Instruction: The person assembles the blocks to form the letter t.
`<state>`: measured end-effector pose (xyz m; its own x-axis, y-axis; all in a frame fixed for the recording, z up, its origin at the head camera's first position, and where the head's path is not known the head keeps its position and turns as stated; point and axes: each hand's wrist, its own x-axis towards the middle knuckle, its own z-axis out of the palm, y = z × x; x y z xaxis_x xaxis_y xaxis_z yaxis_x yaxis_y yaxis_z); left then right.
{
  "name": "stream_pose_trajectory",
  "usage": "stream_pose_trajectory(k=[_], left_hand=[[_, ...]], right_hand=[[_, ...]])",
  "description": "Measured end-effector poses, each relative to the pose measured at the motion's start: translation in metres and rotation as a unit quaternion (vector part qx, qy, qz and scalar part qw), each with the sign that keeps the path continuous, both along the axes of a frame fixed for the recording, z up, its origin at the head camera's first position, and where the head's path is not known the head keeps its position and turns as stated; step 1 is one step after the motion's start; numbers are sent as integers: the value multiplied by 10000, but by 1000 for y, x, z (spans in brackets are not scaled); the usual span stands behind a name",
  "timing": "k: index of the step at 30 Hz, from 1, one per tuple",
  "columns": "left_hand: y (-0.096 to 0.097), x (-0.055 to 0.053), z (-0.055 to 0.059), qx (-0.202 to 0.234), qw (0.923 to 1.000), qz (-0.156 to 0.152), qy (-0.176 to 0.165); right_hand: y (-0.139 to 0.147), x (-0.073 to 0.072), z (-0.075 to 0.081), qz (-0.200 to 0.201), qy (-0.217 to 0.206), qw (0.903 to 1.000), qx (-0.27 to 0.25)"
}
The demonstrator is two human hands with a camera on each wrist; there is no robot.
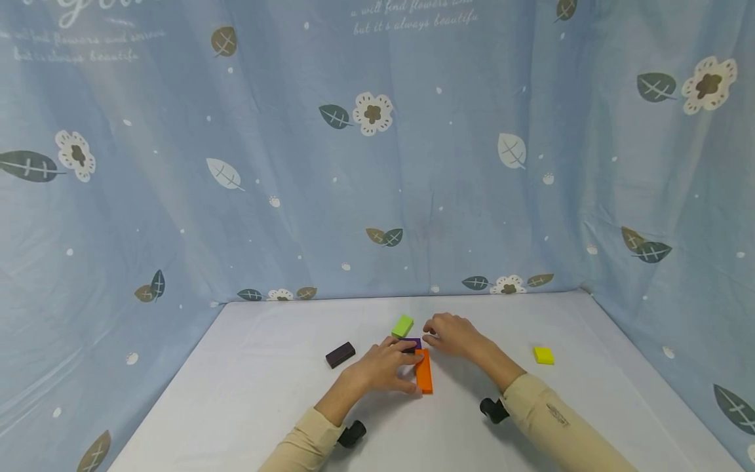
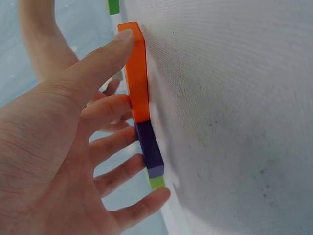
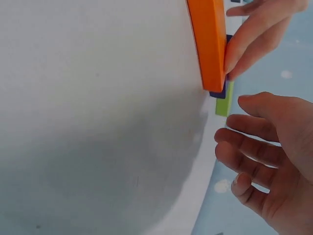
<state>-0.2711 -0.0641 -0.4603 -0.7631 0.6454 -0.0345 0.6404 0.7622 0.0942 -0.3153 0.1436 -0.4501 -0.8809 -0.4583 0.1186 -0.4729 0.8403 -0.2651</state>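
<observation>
My left hand (image 1: 385, 366) lies against the left side of a long orange block (image 1: 424, 372). In the left wrist view its thumb touches the near end of that block, and the index finger touches the side farther along. The other fingers spread beside a dark purple block (image 2: 150, 149), which adjoins the orange block's far end. Behind the purple block lies a lime green block (image 1: 402, 326). My right hand (image 1: 455, 334) hovers to the right of these blocks with loosely bent fingers. It holds nothing and is apart from the blocks in the right wrist view.
A dark brown block (image 1: 340, 354) lies left of the left hand. A yellow block (image 1: 543, 355) lies to the right, beyond the right forearm. All stand on a white-covered table (image 1: 236, 406), bordered by a patterned blue curtain (image 1: 295, 164).
</observation>
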Motion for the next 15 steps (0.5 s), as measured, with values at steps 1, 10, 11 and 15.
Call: stream_pose_trajectory(k=[1, 10, 11, 15], left_hand=[[0, 0, 0, -2, 10000, -3, 5], [2, 0, 2, -69, 9999, 25, -74], [2, 0, 2, -73, 9999, 26, -80], [2, -1, 2, -54, 9999, 11, -108]], right_hand=[[0, -2, 0, -9, 8, 10000, -6], [-4, -16, 3, 83, -21, 10000, 40], [-5, -19, 3, 82, -86, 9999, 15], [-8, -28, 4, 122, -285, 9995, -64]])
